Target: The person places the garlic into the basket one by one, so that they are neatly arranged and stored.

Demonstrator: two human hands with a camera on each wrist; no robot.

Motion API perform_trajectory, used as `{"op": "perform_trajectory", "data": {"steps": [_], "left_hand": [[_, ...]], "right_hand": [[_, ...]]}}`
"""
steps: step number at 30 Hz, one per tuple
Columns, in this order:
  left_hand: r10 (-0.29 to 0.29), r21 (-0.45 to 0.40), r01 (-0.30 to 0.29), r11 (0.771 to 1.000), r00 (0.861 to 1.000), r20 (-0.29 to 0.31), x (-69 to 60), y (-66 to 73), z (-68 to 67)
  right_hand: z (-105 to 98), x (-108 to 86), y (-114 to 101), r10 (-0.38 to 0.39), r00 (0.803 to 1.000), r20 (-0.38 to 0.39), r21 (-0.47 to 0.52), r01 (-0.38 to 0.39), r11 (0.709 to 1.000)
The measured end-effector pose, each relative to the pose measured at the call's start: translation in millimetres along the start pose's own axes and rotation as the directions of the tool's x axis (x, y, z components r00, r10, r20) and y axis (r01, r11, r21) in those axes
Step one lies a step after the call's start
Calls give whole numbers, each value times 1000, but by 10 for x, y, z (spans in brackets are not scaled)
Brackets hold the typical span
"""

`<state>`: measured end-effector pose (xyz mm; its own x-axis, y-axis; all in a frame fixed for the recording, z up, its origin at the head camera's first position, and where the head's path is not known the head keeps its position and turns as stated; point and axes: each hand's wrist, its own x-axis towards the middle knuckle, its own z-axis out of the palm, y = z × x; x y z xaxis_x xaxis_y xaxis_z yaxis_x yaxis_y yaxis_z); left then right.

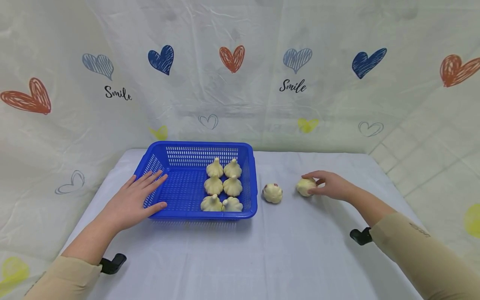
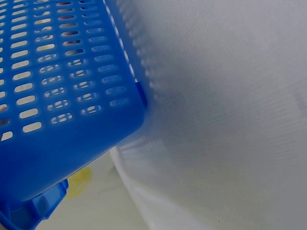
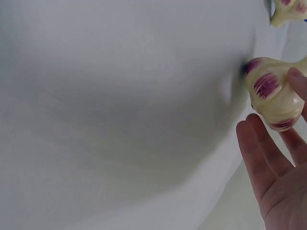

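Note:
My right hand [image 1: 330, 186] is at the right side of the table, thumb and fingers around a garlic bulb [image 1: 305, 187]. In the right wrist view, the thumb presses that purple-streaked bulb [image 3: 268, 91] from one side while a finger lies against the other; two fingers extend straight, apart from it. Another garlic bulb [image 1: 272, 193] lies between the held one and the blue basket [image 1: 250, 179]. Several bulbs [image 1: 213, 185] stand in rows in the basket's right half. My left hand [image 1: 131, 202], fingers spread, rests at the basket's left rim.
A white cloth [image 1: 232, 258] covers the table. Behind it hangs a pale curtain [image 1: 262, 108] printed with hearts and the word Smile. The basket's perforated wall [image 2: 62, 96] fills much of the left wrist view.

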<state>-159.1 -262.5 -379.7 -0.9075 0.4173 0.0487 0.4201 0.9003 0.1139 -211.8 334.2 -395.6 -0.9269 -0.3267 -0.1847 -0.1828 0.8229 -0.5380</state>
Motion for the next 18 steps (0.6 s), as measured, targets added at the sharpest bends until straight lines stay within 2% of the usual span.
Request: {"op": "perform_trajectory", "data": {"steps": [5,12,18], "left_hand": [[5,-2,-5,1000,1000,-3,1,2,-5],[4,-6,-4,1000,1000,-12,2,10,-5],[9,-5,-9,1000,1000,-11,3,8,-8]], "right_hand": [[-9,-26,32,16,1000,-17,-60,-17,998],[-12,-55,89,50,998,26,-69,-48,996],[-1,-74,90,22,1000,5,-71,-21,997]]}}
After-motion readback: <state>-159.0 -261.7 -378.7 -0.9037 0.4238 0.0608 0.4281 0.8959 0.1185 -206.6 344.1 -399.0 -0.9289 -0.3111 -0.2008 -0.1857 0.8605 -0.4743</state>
